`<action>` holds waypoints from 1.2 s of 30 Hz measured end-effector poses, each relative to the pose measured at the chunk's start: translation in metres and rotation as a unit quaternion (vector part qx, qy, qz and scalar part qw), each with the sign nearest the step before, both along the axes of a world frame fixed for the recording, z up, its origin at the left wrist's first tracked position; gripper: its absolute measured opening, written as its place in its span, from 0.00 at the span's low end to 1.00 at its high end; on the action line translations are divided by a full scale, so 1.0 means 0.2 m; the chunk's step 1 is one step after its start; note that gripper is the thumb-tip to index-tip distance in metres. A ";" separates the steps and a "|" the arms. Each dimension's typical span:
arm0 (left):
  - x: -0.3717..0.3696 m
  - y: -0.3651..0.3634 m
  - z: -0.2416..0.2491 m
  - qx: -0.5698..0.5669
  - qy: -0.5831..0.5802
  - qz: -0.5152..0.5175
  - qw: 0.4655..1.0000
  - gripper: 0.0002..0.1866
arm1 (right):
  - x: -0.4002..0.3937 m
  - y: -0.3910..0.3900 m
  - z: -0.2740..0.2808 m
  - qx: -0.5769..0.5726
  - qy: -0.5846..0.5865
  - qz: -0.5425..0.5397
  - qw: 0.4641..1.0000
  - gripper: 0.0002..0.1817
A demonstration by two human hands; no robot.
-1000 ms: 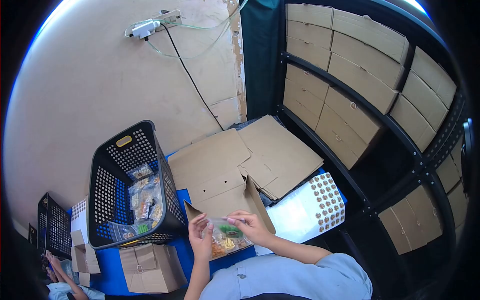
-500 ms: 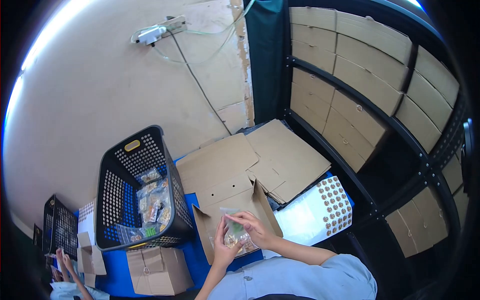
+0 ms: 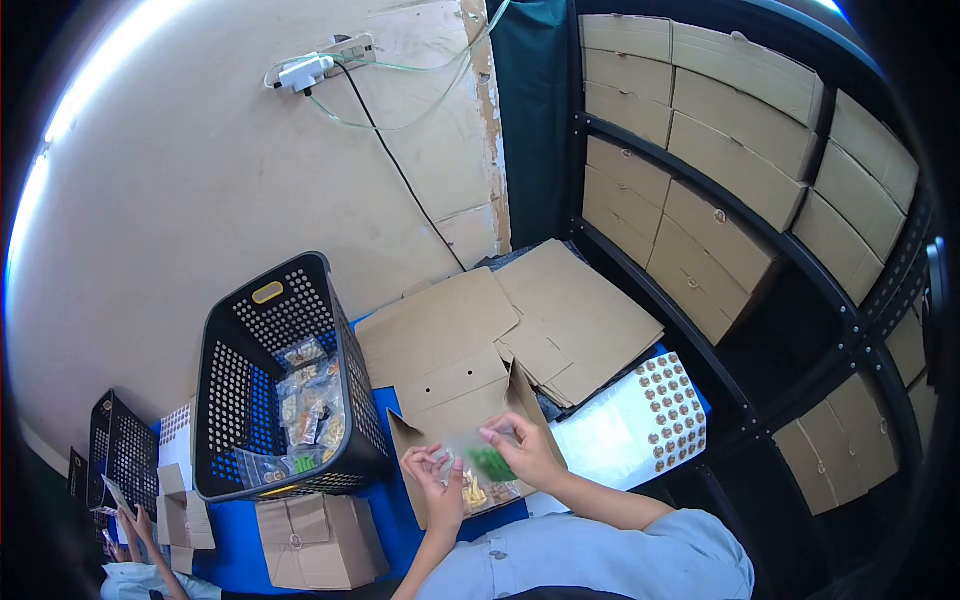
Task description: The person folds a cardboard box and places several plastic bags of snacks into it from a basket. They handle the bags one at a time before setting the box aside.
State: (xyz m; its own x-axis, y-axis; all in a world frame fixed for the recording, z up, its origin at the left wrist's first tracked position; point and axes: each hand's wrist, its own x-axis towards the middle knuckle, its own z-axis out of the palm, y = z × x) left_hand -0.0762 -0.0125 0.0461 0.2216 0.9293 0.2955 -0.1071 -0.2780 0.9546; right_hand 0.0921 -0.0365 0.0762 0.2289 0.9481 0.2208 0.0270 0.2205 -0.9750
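My right hand (image 3: 527,458) pinches the top of a small clear plastic bag with green pieces (image 3: 490,463) inside, blurred by motion. The bag hangs over an open cardboard box (image 3: 545,447), whose lid leans back behind it. To the left of the bag is my left hand (image 3: 440,492), fingers apart and slightly curled, with nothing plainly in them. Under and between my hands, clear bags of yellowish and brown pieces (image 3: 477,491) lie in the box.
A black perforated basket (image 3: 365,420) holding several bagged items stands left, behind a closed cardboard box (image 3: 318,545). Flat cardboard (image 3: 585,310) lies at the back. A sheet of round stickers (image 3: 672,410) is right, near shelves of boxes (image 3: 705,250). Another person's hands (image 3: 135,525) work far left.
My hands have moved apart. The green bag, earlier between both hands, now hangs from my right hand. At far left, the other person's hands now hold a flat, pale item.
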 end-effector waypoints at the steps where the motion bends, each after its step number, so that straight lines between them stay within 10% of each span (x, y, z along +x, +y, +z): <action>1: -0.03 0.01 -0.08 0.053 0.106 0.004 0.993 0.41 | 0.00 -0.01 0.03 -0.001 -0.001 0.001 1.000 0.07; 7: 0.04 -0.06 0.07 0.102 0.149 -0.062 0.982 0.52 | -0.08 -0.06 0.10 0.012 0.042 0.144 0.989 0.20; 9: 0.04 -0.04 0.09 -0.019 -0.028 -0.116 0.993 0.54 | -0.05 -0.05 0.13 0.105 -0.089 0.150 0.979 0.26; 10: 0.05 -0.06 0.19 -0.051 -0.035 -0.067 0.996 0.41 | -0.05 -0.04 0.11 0.115 -0.114 0.117 0.980 0.31; 14: -0.01 -0.01 0.12 -0.083 -0.028 -0.069 0.994 0.19 | -0.03 0.02 0.07 0.108 -0.120 0.009 0.987 0.18; 18: -0.01 0.00 0.09 -0.087 -0.073 -0.092 0.989 0.23 | -0.07 -0.02 0.10 0.108 -0.058 -0.002 0.993 0.07; 26: -0.02 0.01 0.14 -0.232 -0.249 -0.201 0.919 0.25 | -0.09 -0.04 0.08 0.039 0.077 -0.012 0.996 0.10; 31: 0.05 -0.14 -0.02 -0.239 -0.167 -0.102 0.951 0.26 | -0.06 -0.01 0.17 0.049 0.160 -0.094 0.981 0.13; 36: 0.04 -0.09 -0.01 -0.253 -0.130 -0.087 0.955 0.22 | -0.06 -0.02 0.13 -0.041 0.151 0.060 0.986 0.22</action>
State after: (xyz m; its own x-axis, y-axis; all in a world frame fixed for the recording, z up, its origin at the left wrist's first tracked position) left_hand -0.0674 -0.0309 0.0448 0.3665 0.9233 -0.1148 -0.3617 0.2551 0.8967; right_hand 0.0802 -0.0411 0.1016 0.1569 0.9843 0.0808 -0.2884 0.1239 -0.9494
